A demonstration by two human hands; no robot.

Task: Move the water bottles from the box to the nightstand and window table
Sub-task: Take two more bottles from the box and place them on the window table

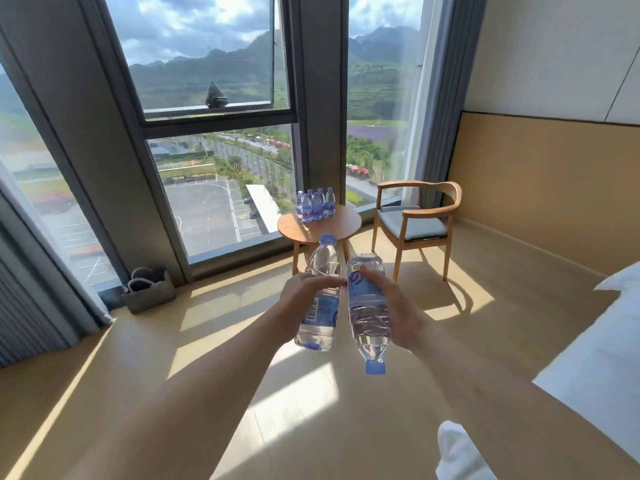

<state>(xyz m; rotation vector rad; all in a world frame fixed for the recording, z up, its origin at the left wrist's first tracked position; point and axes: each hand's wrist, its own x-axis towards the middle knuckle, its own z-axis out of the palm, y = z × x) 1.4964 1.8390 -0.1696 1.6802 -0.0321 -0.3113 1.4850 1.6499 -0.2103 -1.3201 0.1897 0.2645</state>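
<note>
Carrying one bottle in each grip, the person faces the window with both arms stretched forward. The left hand (304, 299) wraps its fingers round the middle of the left bottle (318, 296), which stands roughly upright with its blue cap on top; the right hand (391, 306) grips the right bottle (367, 308) round its waist, but this one is turned over, cap pointing down toward the floor. The two bottles sit just beside each other, nearly touching at the shoulder. Beyond them stands the round window table (329, 226), well apart from the hands, with a cluster of bottles (316, 204) already standing together on the far part of its surface, next to the glass. A wooden chair (417, 220) stands to the right of it, a grey basket (149, 289) sits on the floor by the window frame, and the edge of a white bed (595, 358) shows at right. The box is not in view. To do this step well, I judge the right bottle should be turned cap-up before it is set down, and both should go on the bare near half of the surface, lowered base first and flat. Setting them close to the cluster without knocking it matters, since light plastic bottles tip easily; placing one at a time would be safer.
</note>
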